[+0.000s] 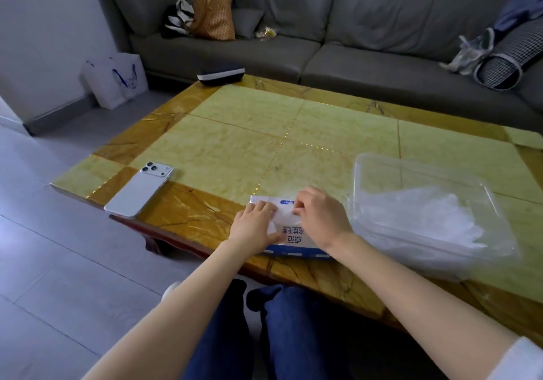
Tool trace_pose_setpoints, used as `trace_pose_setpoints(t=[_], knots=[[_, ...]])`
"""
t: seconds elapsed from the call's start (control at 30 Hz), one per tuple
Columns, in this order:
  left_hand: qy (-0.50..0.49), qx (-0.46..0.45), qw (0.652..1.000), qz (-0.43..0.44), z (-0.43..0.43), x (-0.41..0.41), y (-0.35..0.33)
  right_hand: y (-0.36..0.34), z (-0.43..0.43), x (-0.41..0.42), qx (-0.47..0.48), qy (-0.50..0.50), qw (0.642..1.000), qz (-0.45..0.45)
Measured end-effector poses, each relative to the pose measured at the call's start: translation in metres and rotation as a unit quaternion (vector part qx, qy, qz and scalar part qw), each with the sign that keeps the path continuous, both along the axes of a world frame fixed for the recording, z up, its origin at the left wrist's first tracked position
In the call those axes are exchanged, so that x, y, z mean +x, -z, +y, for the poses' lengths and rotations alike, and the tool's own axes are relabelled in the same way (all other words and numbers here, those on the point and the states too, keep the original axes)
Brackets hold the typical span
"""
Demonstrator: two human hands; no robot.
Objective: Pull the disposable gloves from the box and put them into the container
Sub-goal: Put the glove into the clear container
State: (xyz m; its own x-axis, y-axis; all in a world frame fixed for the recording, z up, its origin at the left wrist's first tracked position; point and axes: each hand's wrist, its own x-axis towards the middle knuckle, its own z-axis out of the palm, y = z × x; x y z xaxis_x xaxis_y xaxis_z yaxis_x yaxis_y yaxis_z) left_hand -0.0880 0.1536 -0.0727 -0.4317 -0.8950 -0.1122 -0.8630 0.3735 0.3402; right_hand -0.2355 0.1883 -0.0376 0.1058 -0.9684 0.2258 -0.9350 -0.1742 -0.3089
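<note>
Gloves (440, 218) already lie in the clear container (360, 174) at lower right; the box (293, 240) sits beside it, lower centre, on the desk (323, 121). Left hand (255, 226) presses flat, grip open, steadying the box (so it won't lift), while the right hand (320, 221), grip closed, seems to pinch the next glove (283, 219) at the opening

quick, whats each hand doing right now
left hand: open, fingers flat, pressing down on the glove box
right hand: fingers curled, pinching a glove at the box opening
</note>
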Motion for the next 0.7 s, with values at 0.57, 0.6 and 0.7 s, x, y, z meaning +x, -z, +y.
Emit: trace_pose_setpoints(t=[0.57, 0.6, 0.7], knots=[[-0.005, 0.001, 1.000, -0.007, 0.001, -0.003, 0.001, -0.017, -0.004, -0.006, 0.053, -0.023, 0.997, 0.049], [-0.006, 0.002, 1.000, -0.007, 0.001, -0.003, 0.001, -0.018, -0.003, -0.005, 0.059, -0.025, 0.996, 0.056], [-0.008, 0.003, 1.000, -0.006, 0.001, -0.003, 0.000, -0.019, -0.002, -0.002, 0.071, -0.032, 0.995, 0.064]])
